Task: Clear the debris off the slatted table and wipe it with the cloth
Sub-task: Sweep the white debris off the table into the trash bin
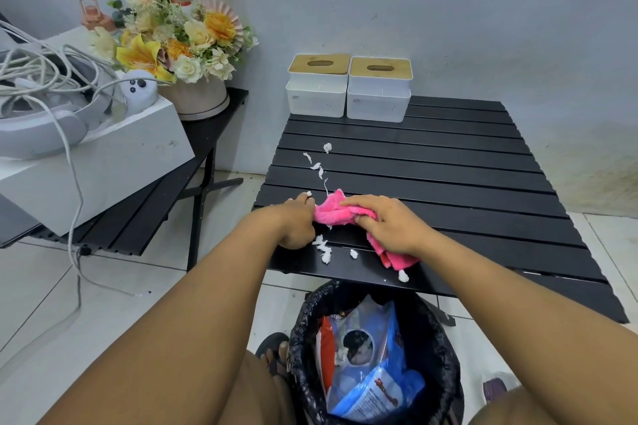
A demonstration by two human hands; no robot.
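Observation:
A black slatted table (448, 162) stands in front of me. Torn white tissue scraps (319, 167) lie scattered along its left part, and more white tissue scraps (324, 247) sit near the front edge. My right hand (383, 222) lies on a pink cloth (333, 209) and holds it against the slats. My left hand (297, 221) is cupped at the table's left front edge, touching the cloth's left end, with a small white scrap at its fingertips. One more white scrap (403, 275) lies at the very front edge.
A bin with a black liner (303, 352), holding wrappers, stands on the floor under the table's front edge. Two white tissue boxes with wooden lids (348, 88) sit at the table's back left. A second black table (138, 217) at left carries a white box, cables and flowers.

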